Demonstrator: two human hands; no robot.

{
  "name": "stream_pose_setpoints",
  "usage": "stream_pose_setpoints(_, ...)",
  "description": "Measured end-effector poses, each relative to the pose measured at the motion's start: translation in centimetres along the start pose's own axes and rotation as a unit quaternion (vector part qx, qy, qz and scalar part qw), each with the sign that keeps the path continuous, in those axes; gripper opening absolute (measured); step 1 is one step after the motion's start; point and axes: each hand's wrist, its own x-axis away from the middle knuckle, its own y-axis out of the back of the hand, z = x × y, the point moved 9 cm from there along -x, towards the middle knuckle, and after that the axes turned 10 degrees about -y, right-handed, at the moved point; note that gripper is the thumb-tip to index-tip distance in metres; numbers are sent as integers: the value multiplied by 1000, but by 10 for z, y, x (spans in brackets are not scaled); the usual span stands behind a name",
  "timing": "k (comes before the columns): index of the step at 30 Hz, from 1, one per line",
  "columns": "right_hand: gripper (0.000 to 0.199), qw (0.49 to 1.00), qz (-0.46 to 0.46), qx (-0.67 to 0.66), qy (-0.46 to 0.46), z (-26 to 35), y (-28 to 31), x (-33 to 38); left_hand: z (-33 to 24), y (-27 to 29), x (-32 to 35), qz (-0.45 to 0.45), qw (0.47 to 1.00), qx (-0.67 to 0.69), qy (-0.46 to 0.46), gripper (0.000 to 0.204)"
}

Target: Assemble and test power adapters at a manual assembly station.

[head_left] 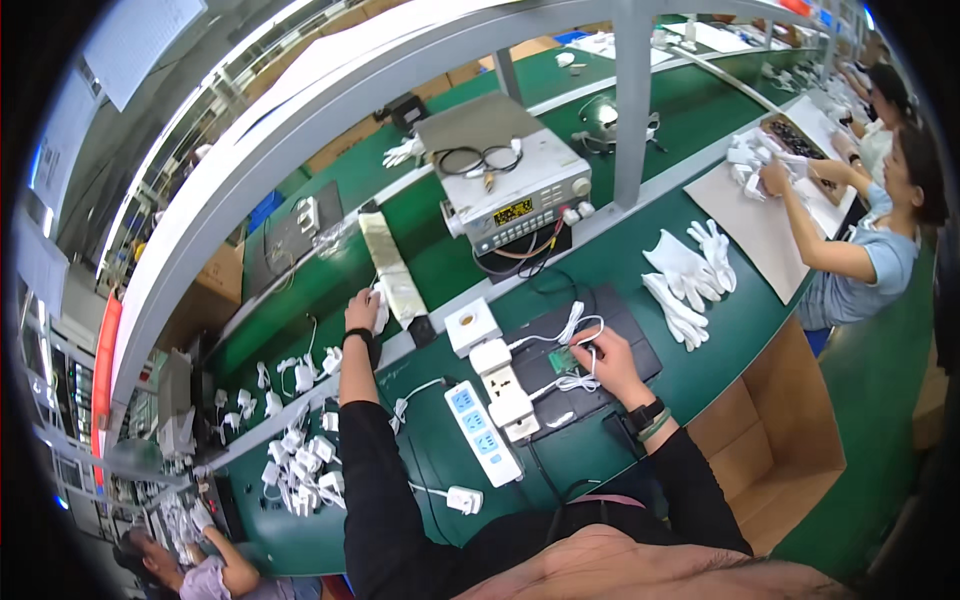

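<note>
While white chargers (pixel 302 468) lay heaped on the worktop (pixel 290 545), the left hand (pixel 363 312) curled partly closed at a white object (pixel 380 308), its hold unclear; rightward, over the black mat (pixel 632 338), a green circuit board (pixel 562 361) met the right hand's (pixel 606 360) bent fingers, grip indiscernible.

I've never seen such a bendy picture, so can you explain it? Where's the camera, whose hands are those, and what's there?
No robot here: a person is using two bare hands. The camera is on their head, looking down, and its wide lens bends straight edges. The left hand is at a small white thing. The right hand is at a green circuit board and white cord; I can't tell which it grips. The green table also holds a power strip, white gloves and piled white plugs.
</note>
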Motion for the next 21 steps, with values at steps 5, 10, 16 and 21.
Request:
stream_pose_setpoints(5,12,1000,3,6,-3,-1,4,1,2,-8,3,-15,992,122,-9,54)
stream_pose_setpoints(10,12,1000,-3,6,2,-3,2,2,-20,-7,29,50,964,261,-6,53)
stream_pose_setpoints(16,12,1000,0,1,19,3,-5,3,-26,19,52,3,974,220,-55,47)
stream_pose_setpoints(21,14,999,-21,17,32,1,4,5,-35,20,78,48,943,330,-1,41)
